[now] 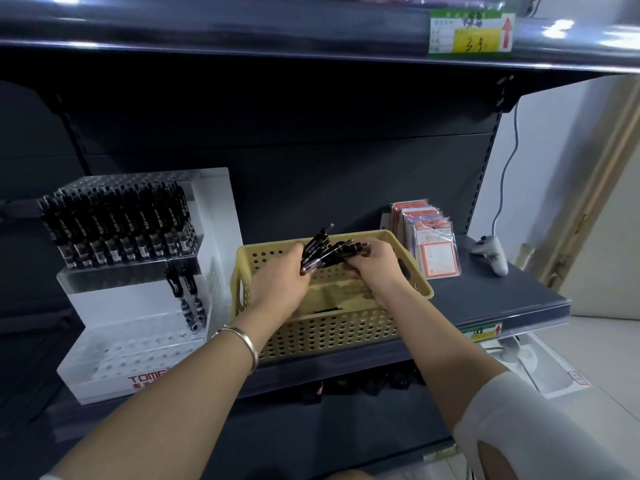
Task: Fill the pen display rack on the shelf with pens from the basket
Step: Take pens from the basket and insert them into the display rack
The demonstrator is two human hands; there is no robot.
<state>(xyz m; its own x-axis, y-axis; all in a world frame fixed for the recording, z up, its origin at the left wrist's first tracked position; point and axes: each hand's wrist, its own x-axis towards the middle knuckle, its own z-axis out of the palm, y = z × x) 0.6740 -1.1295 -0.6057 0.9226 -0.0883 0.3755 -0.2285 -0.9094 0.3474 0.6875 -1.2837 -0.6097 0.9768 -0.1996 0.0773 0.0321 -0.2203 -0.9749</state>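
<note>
A person's view down onto a dark grey shelf [502,292] in a shop, with both bare forearms reaching forward.

A yellow perforated plastic basket [329,330] sits on the shelf at the middle. Both hands are above its open top. The left hand [277,285] is curled round the lower ends of a bundle of black pens [322,252], which fan upward and to the right. The right hand [372,268] meets the bundle from the other side, its fingers bent and pinching the upper ends of the same pens. One loose pen [327,310] lies flat on the basket floor below the hands.

Just beside the basket, to its left, stands the pen display rack [114,299], made of white and clear plastic in stepped tiers. Its top tier holds packed rows of upright black pens [117,230]. The middle tier holds two pens [187,292] at its right end. The lowest tier shows rows of round holes, and red lettering runs along its front edge.

To the right of the basket stands a row of plastic-wrapped card packets [429,244]. Further right, a white game controller [491,254] lies on the shelf with its cable running up the wall.

A silver bracelet [242,341] circles the left wrist. A white sleeve [512,420] covers the right upper arm. A green and yellow price label [471,32] is fixed to the edge of the shelf above.
</note>
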